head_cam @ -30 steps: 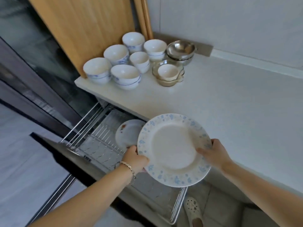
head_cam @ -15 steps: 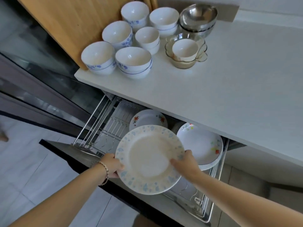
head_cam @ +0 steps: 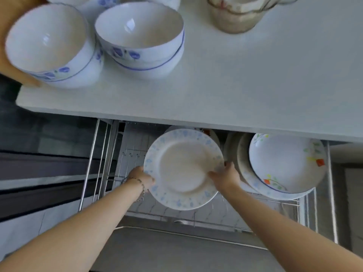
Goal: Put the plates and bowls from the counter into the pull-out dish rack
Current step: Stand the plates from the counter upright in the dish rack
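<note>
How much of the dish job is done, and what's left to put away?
A few flowered plates already stand in the pull-out dish rack. Right now the left hand and right hand hold a blue-speckled plate over the rack. Left to go: blue-flowered bowls and a glass bowl on the counter, maybe more out of view.

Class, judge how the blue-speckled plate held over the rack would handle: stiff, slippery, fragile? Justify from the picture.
The blue-speckled plate looks glazed ceramic: probably rigid, and likely to chip against the dish rack. Its glossy face may be slippery. Left hand and right hand both grip its rim, hinting at weight.
</note>
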Demonstrator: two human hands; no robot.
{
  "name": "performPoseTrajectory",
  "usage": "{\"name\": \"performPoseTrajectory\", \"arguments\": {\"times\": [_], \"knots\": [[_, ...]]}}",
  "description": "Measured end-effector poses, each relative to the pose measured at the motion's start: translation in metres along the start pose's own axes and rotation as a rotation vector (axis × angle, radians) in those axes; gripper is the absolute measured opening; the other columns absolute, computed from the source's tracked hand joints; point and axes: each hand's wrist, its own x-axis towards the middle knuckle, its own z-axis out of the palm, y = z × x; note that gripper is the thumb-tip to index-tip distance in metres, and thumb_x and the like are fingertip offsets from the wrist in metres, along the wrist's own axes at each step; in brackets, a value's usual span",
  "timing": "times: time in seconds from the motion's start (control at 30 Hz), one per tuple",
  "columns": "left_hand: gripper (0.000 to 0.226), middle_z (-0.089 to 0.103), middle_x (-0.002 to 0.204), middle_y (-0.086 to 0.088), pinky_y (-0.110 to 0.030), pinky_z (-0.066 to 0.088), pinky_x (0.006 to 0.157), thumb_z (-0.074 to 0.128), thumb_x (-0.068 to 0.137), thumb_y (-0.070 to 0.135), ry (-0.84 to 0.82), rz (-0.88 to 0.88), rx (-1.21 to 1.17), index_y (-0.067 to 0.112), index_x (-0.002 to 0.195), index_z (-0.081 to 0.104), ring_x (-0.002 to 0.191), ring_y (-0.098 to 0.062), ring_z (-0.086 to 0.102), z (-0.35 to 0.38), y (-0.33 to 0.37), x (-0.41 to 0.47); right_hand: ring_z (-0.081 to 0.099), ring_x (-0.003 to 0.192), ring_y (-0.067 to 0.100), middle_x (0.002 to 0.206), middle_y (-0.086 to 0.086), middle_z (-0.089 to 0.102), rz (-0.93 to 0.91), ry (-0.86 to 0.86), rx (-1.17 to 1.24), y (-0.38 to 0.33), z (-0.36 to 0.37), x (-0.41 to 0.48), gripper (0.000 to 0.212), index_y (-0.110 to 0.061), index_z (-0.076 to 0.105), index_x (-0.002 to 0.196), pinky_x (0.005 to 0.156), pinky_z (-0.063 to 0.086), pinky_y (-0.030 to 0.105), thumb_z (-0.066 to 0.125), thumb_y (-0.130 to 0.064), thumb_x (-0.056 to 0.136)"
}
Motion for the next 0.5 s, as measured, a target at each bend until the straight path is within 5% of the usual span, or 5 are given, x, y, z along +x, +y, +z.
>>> {"name": "performPoseTrajectory", "arguments": {"times": [0.17,0.5], "knots": [[0.039,0.06,0.124,-0.015,-0.037,0.057,0.086,0.058,0.085,-0.003,-0.008,0.071,0.099,0.003,0.123,0.053,0.11,-0.031,0.061,0.008,0.025,0.067,0.057,0.111,0.036,0.124,0.02,0.058,0.07,0.152,0.039,-0.006,0.03,0.046,0.053,-0.002,0.043,0.129,0.077,0.041,0.03,0.06,-0.013,0.08],[0.043,0.052,0.128,-0.017,-0.04,0.049,0.099,0.055,0.086,0.001,0.037,0.152,0.346,0.001,0.126,0.041,0.117,-0.034,0.054,0.028,0.045,0.118,0.046,0.119,0.042,0.129,0.028,0.043,0.148,0.273,-0.032,-0.001,0.056,0.075,0.047,0.002,0.042,0.127,0.099,0.04,0.039,0.054,-0.014,0.085]]}}
